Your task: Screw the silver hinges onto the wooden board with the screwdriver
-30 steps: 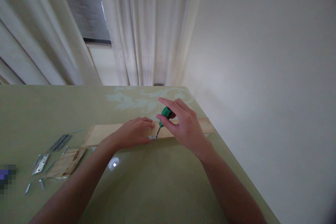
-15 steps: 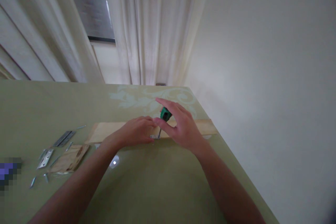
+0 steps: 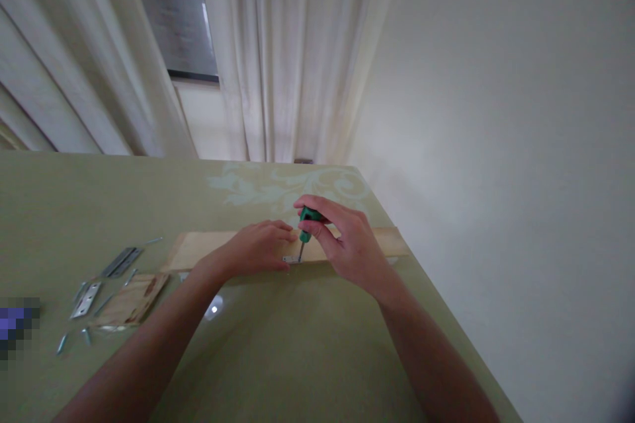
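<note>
A long pale wooden board (image 3: 203,248) lies across the table. My left hand (image 3: 258,248) holds it down, fingers stretched over the top and thumb at the near edge beside a small metal hinge (image 3: 292,260), partly covered. In my right hand (image 3: 350,248) is a green-handled screwdriver (image 3: 306,228), held nearly upright between thumb and fingers. Its tip meets the right end of the hinge's visible part; a screw head there is too small to make out.
On the left of the green table (image 3: 278,357) lie a dark hinge (image 3: 122,262), a silver hinge (image 3: 86,300), a small wooden piece (image 3: 131,301) and several loose screws (image 3: 62,344). A blurred purple object (image 3: 14,324) sits at the left edge. A wall (image 3: 496,178) borders the right.
My right fingers have shifted around the screwdriver handle and closed in on it, showing more of the handle. The left hand, board and hinge look unmoved.
</note>
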`<action>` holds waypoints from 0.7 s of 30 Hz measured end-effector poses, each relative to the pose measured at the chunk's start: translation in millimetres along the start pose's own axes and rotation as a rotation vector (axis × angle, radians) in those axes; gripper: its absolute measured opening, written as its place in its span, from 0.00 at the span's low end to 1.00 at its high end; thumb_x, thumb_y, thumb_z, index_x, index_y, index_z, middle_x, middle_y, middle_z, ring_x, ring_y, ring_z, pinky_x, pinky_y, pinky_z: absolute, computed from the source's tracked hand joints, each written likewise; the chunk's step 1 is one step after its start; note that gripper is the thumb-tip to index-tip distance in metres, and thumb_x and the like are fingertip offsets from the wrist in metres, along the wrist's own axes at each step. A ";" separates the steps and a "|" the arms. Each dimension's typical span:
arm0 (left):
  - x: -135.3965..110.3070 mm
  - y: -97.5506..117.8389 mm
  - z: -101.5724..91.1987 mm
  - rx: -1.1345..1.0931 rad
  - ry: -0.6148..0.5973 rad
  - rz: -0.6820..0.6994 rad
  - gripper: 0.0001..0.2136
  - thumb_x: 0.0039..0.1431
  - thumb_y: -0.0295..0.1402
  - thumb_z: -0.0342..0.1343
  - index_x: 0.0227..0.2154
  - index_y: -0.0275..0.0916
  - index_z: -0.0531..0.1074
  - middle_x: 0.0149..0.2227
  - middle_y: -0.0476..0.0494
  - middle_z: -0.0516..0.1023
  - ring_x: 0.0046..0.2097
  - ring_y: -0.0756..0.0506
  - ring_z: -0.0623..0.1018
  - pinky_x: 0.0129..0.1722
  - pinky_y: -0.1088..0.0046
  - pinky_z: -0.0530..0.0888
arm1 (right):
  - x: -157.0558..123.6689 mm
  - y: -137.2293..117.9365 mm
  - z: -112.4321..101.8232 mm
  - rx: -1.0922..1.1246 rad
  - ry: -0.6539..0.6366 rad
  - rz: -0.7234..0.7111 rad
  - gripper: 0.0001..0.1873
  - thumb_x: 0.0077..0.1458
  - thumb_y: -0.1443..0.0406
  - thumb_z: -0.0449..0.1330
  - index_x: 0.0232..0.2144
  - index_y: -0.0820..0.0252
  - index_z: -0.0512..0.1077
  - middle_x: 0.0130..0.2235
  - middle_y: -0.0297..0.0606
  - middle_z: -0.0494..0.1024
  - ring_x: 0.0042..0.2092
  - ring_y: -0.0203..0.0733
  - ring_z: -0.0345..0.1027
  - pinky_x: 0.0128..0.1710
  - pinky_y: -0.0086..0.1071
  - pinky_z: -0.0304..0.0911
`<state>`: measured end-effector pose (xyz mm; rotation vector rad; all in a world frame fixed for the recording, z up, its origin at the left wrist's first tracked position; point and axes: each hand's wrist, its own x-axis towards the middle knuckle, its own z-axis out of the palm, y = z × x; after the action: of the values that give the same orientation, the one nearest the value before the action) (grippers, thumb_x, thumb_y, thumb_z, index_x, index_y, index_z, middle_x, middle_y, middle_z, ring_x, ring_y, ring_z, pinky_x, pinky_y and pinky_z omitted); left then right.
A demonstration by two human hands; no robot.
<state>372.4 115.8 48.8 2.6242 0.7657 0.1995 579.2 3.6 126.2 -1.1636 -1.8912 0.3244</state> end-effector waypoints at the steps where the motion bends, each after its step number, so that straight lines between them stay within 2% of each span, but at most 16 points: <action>1: 0.2 -0.6 0.1 0.003 0.003 -0.003 0.23 0.55 0.36 0.71 0.54 0.47 0.81 0.63 0.41 0.79 0.62 0.33 0.79 0.62 0.56 0.74 | 0.0 0.5 -2.5 0.011 0.007 -0.019 0.13 0.73 0.65 0.59 0.56 0.51 0.76 0.52 0.37 0.84 0.52 0.41 0.80 0.56 0.36 0.73; 6: 1.5 1.0 -2.0 0.061 -0.046 0.017 0.24 0.54 0.34 0.70 0.55 0.47 0.79 0.61 0.40 0.80 0.60 0.34 0.80 0.60 0.58 0.75 | -2.2 -3.1 -10.6 0.141 0.131 -0.079 0.18 0.75 0.63 0.58 0.64 0.51 0.70 0.52 0.38 0.82 0.50 0.39 0.79 0.55 0.36 0.73; 11: 2.6 7.2 -5.6 0.095 -0.059 -0.050 0.15 0.54 0.33 0.69 0.45 0.41 0.80 0.54 0.38 0.83 0.54 0.35 0.82 0.56 0.60 0.77 | -1.2 0.2 7.9 0.072 0.068 -0.161 0.18 0.75 0.66 0.57 0.63 0.54 0.71 0.53 0.40 0.82 0.54 0.40 0.77 0.58 0.35 0.71; 15: 2.3 11.3 -8.4 0.112 -0.071 -0.053 0.14 0.53 0.34 0.71 0.42 0.41 0.79 0.49 0.39 0.84 0.51 0.35 0.83 0.52 0.61 0.78 | 1.9 12.6 21.6 0.059 0.064 -0.141 0.18 0.74 0.67 0.56 0.63 0.53 0.71 0.54 0.41 0.81 0.55 0.40 0.76 0.58 0.36 0.70; 18: 2.2 10.6 -8.0 0.129 -0.067 -0.050 0.14 0.54 0.34 0.70 0.43 0.41 0.79 0.48 0.39 0.84 0.50 0.35 0.83 0.51 0.61 0.78 | 1.8 15.1 22.1 0.059 0.073 -0.134 0.19 0.74 0.68 0.57 0.63 0.54 0.70 0.54 0.41 0.81 0.54 0.40 0.76 0.57 0.35 0.71; 21: 2.4 6.7 -5.1 0.119 -0.049 -0.039 0.13 0.53 0.34 0.70 0.42 0.42 0.80 0.52 0.39 0.84 0.53 0.35 0.83 0.52 0.62 0.78 | 0.3 9.6 17.6 0.040 0.075 -0.153 0.19 0.74 0.68 0.57 0.63 0.53 0.70 0.54 0.40 0.81 0.54 0.39 0.76 0.57 0.34 0.70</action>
<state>376.5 113.7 56.3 2.7118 0.8354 0.0799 571.1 12.5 110.2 -0.9852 -1.8861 0.2299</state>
